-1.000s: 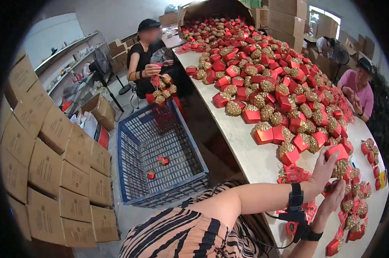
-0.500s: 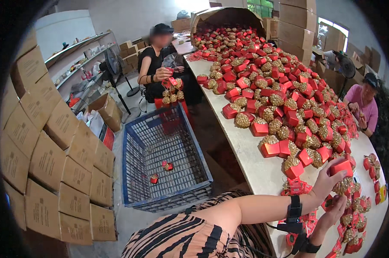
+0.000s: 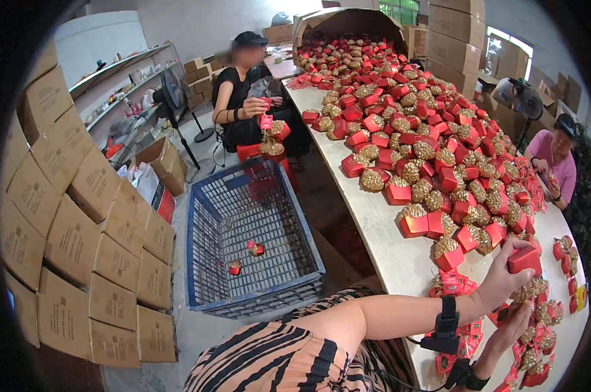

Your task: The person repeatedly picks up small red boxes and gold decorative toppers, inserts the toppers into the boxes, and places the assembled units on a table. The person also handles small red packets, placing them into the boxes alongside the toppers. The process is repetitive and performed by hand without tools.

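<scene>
My left hand [image 3: 498, 281] is closed around the red base of a red-and-gold ornament [image 3: 524, 259], above the right part of the table. Its gold, knobbly part points down toward my right hand. Close below, my right hand [image 3: 508, 330] has its fingers pressed together beside a small dark red piece; what they grip is partly hidden. More ornaments [image 3: 537, 326] lie strung in rows just beyond my right hand. Small red tags [image 3: 455, 284] are heaped under and beside my left forearm.
A large pile of ornaments [image 3: 426, 150] spills from a carton [image 3: 348, 19] along the table [image 3: 361, 215]. A blue crate [image 3: 256, 294] with a few ornaments stands on the floor left. Two co-workers [image 3: 233, 98] [image 3: 551, 153] sit nearby. Stacked cartons [image 3: 67, 242] line the left.
The ornament in my left hand has tilted and shifted slightly right and down. My right hand has moved slightly down with it. The seated co-worker's hanging ornaments have swung.
</scene>
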Available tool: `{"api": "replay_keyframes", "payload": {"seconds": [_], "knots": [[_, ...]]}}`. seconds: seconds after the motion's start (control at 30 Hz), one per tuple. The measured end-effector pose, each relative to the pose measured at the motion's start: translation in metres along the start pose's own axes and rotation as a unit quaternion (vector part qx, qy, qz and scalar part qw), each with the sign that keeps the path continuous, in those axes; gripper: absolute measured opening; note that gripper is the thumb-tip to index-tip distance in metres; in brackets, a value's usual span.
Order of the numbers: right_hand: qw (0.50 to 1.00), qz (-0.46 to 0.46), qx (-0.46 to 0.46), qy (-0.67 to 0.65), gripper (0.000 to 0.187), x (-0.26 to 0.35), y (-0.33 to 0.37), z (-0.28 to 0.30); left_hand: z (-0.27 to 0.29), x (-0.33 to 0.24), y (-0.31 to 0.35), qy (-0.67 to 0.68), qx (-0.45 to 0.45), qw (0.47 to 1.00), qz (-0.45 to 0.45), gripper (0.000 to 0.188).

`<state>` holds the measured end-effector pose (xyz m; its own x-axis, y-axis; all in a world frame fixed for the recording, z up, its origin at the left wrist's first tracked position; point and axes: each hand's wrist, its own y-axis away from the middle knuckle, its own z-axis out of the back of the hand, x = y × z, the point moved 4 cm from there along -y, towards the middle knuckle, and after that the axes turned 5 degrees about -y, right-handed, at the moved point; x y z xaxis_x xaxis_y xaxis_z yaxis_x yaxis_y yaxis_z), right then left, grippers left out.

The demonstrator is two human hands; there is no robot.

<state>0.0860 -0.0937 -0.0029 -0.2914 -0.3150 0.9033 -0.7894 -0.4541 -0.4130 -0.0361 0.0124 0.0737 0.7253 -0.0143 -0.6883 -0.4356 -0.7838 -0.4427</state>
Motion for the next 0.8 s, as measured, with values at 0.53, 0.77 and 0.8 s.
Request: {"api": "replay_keyframes", "payload": {"seconds": [0.53,0.77,0.8], "knots": [[0.997,-0.019,-0.017,-0.075,0.045,0.021,0.014,-0.011,-0.002,-0.004,0.012,0.009,-0.036,0.999,-0.031,0.047],[0.992,-0.09,0.002,-0.091,0.048,0.028,0.008,-0.006,-0.001,-0.007,0.013,0.016,-0.028,0.999,-0.024,0.046],[0.993,-0.075,-0.001,-0.094,0.044,0.029,0.008,-0.008,-0.001,-0.007,0.013,0.025,-0.03,0.999,-0.022,0.046]]}}
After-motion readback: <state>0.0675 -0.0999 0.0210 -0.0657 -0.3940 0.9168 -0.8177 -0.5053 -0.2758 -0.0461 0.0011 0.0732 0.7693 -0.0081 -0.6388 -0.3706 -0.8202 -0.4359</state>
